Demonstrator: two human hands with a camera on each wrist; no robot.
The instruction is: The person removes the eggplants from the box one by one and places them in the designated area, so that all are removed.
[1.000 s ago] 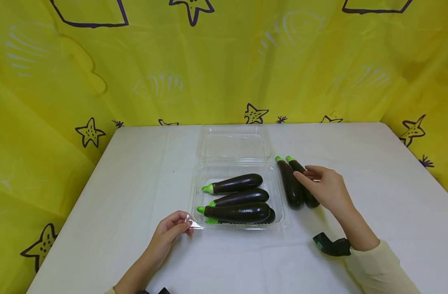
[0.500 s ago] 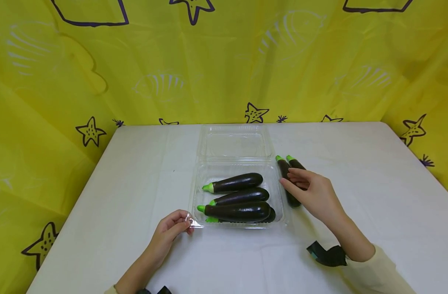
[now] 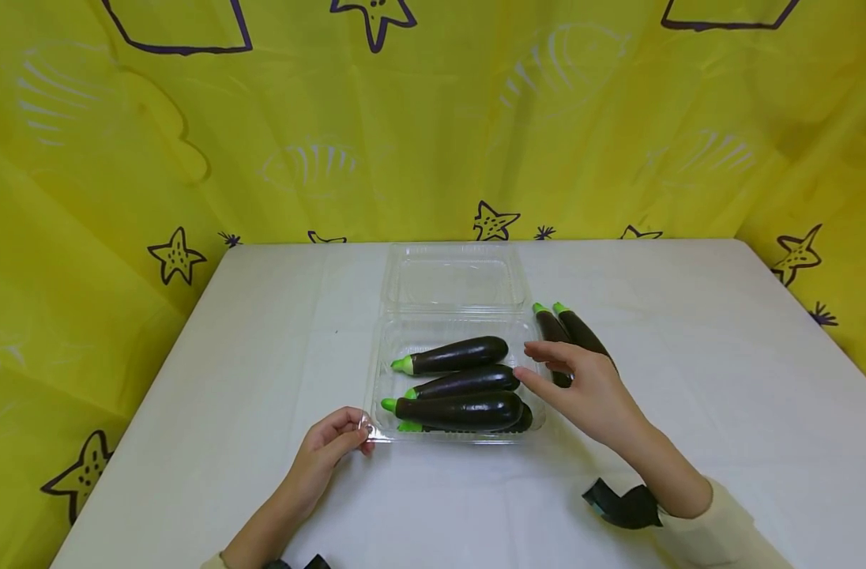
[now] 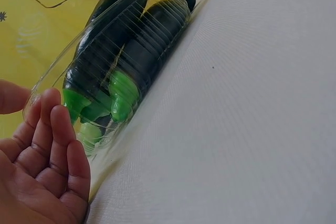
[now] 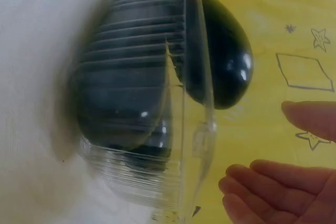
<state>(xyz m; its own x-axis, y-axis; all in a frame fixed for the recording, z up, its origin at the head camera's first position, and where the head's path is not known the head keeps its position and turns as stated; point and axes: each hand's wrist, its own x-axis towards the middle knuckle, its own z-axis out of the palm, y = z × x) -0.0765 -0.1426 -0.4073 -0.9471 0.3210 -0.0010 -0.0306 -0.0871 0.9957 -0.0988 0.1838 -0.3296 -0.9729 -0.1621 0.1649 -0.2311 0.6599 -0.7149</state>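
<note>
Several dark eggplants (image 3: 457,411) with green stems lie in the base of a clear plastic clamshell container (image 3: 397,328), whose lid (image 3: 454,280) lies folded back, away from me. My left hand (image 3: 333,438) pinches the container's near left corner between thumb and fingers; the left wrist view shows the left hand (image 4: 47,166) at the lip. My right hand (image 3: 582,387) holds nothing, its fingers spread from the thumb, and overlaps the container's right edge. In the right wrist view, the right hand (image 5: 278,187) is apart from the container wall, beside a raised eggplant (image 5: 226,51).
Two more eggplants (image 3: 582,330) lie side by side on the white tabletop (image 3: 262,340), right of the container and partly hidden by my right hand. A yellow patterned curtain (image 3: 433,118) hangs behind the table and along both sides.
My right hand has moved left and slightly nearer, from above the two loose eggplants to the container's right edge. My left hand and the eggplants stay where they were.
</note>
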